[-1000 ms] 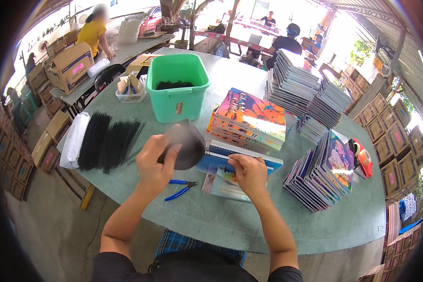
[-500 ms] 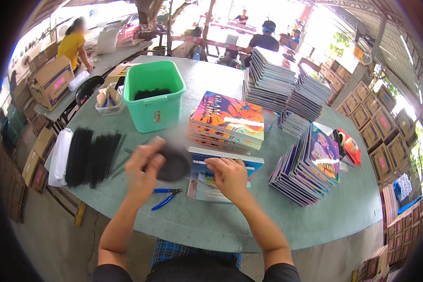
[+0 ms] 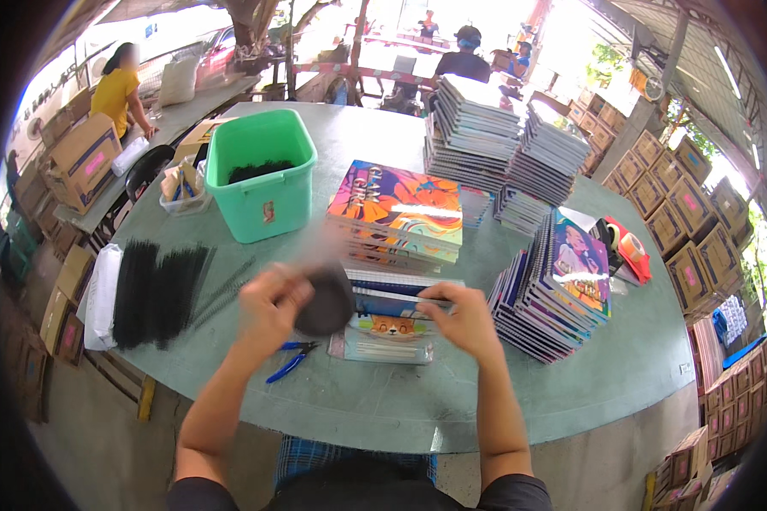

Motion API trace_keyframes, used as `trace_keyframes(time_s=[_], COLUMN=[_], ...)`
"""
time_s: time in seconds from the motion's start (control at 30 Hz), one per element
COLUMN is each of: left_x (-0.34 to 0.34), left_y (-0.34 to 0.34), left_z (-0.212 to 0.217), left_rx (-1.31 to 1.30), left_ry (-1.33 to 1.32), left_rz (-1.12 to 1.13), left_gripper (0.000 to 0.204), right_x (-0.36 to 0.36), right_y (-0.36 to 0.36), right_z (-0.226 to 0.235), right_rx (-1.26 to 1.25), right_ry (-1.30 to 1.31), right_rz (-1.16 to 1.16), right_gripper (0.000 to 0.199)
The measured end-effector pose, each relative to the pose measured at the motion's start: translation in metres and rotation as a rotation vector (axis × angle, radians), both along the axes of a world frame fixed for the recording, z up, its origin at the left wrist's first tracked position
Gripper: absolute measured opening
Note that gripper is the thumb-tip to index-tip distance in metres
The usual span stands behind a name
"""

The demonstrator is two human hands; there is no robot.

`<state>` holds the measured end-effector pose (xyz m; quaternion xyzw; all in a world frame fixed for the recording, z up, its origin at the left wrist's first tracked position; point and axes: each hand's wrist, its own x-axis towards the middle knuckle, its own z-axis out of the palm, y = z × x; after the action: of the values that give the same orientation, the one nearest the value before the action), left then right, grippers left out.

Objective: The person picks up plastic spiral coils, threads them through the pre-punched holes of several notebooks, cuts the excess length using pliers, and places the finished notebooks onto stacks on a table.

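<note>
In front of me lies a notebook with a blue cover (image 3: 379, 303), a row of holes along its far edge. My right hand (image 3: 464, 319) pinches its right end between thumb and fingers. At its left end is a dark rounded thing (image 3: 325, 300), whose kind I cannot make out; a grey smear rises above it. My left hand (image 3: 270, 305) is closed at the left side of that dark thing, slightly blurred, and what its fingers hold is hidden. Below the notebook is a cover with a cartoon animal face (image 3: 392, 327). Blue-handled cutters (image 3: 287, 366) lie near my left wrist.
Black spiral coils (image 3: 158, 294) lie at left beside a white package (image 3: 102, 296). A green bin (image 3: 260, 204) stands behind them. Stacked colourful notebooks (image 3: 396, 204) are beyond my hands, with another pile (image 3: 550, 289) at right and tall stacks (image 3: 477, 132) behind. Tape (image 3: 631, 247) sits far right.
My right hand has shifted right along the notebook, exposing the cartoon face. My left hand stays by the dark rounded thing. The whole view has shifted slightly.
</note>
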<state>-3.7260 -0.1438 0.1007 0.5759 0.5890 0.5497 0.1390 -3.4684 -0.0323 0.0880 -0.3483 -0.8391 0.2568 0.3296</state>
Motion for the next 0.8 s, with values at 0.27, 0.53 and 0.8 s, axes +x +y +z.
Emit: trace_keyframes(time_s=[0.27,0.53,0.8], left_x=[0.018,0.025,0.043], left_y=[0.011,0.014,0.022], left_z=[0.004,-0.017,0.009], left_rx=[0.090,-0.236,0.063], left_ry=[-0.287,0.429,-0.108], left_rz=[0.043,-0.462,0.003], left_gripper=[0.031,0.032,0.033], right_x=[-0.003,-0.017,-0.015], right_y=[-0.004,-0.010,-0.011], right_z=[-0.053,-0.054,-0.059], right_rx=[-0.572,-0.537,-0.547], right_ry=[0.741,0.805,0.855], right_rz=[-0.113,-0.082,-0.116], right_gripper=[0.022,0.023,0.022])
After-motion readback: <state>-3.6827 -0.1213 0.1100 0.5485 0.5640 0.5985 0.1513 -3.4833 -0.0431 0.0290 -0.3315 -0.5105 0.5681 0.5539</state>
